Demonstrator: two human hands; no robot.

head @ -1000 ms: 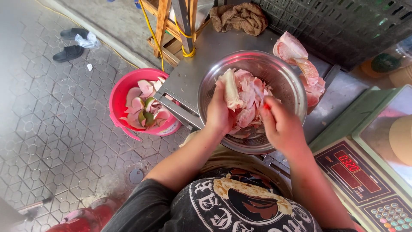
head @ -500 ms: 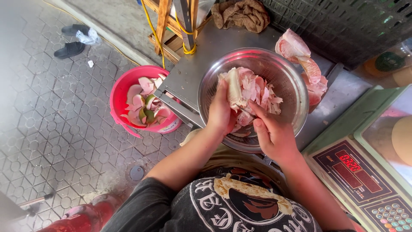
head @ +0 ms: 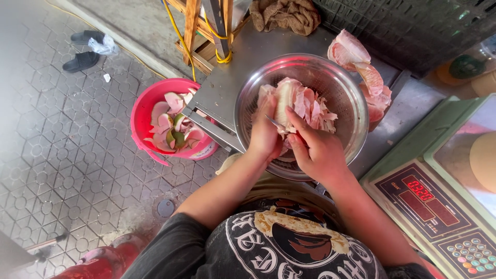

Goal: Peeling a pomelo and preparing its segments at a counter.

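Observation:
A steel colander bowl (head: 341, 88) on a metal table (head: 222, 95) holds several pink and white pomelo pieces (head: 310, 106). My left hand (head: 263, 139) grips a pale pomelo segment (head: 283, 101) upright over the bowl's near side. My right hand (head: 318, 155) is closed right beside it, fingertips against the segment. A thin knife blade (head: 272, 122) pokes out between the two hands, seemingly from the right hand's grip.
A red bucket (head: 140, 121) of peels stands on the paved floor left of the table. Pink peel pieces (head: 364, 70) lie behind the bowl. A green digital scale (head: 429, 206) sits at the right, a brown cloth (head: 284, 15) and a dark crate (head: 413, 26) at the back.
My hands have come together over the near side of the bowl. The right hand moved left onto the segment that the left hand holds, and the segment now stands nearer the bowl's middle.

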